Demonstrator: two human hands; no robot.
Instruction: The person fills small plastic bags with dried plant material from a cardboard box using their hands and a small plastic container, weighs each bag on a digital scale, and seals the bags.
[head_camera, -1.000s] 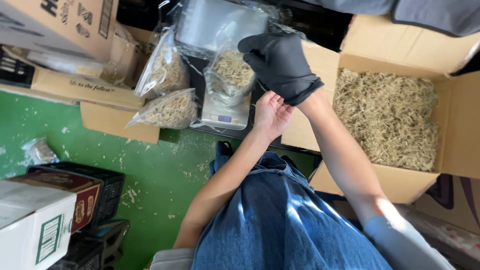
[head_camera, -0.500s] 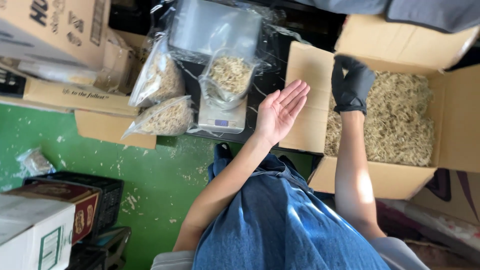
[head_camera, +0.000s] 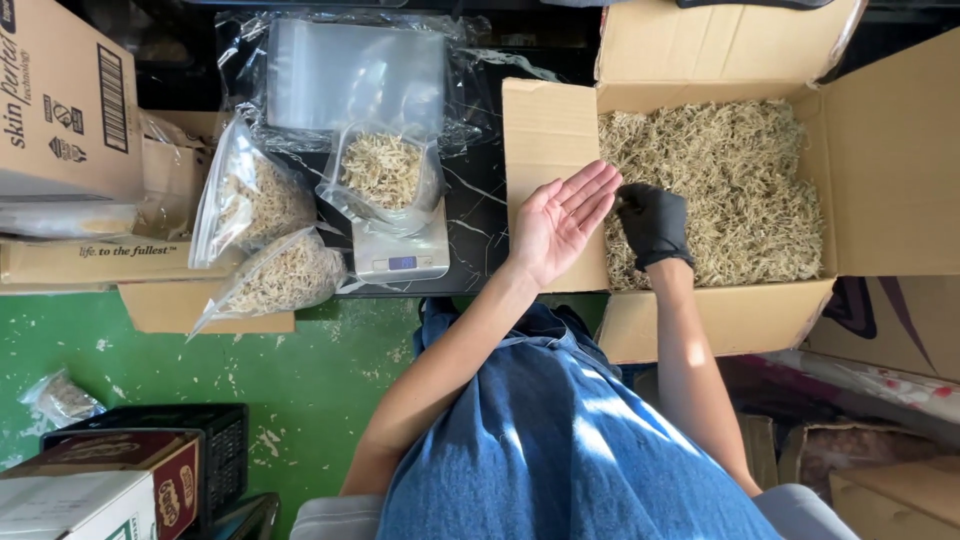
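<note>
We saw a black glove on the right hand (head_camera: 652, 222), sunk in pale straw-coloured dried bits (head_camera: 740, 190) that filled a plain brown cardboard box (head_camera: 880, 160). The left hand (head_camera: 560, 220) was bare. A clear bag (head_camera: 383, 175) of the same pale bits sat on a silver scale (head_camera: 400, 258) with a small blue display, over a black marbled top (head_camera: 480, 215). The floor (head_camera: 320, 370) was green, flecked white, and the lap garment (head_camera: 540, 440) was blue denim.

Hard daylight falls in patches across the denim lap (head_camera: 560, 440) and both forearms, leaving soft shadows between them, while the cardboard box (head_camera: 560, 130) of dried shreds glows bright, the clear bags (head_camera: 350, 75) left of it glare, and the edges bend slightly, all sharp.
</note>
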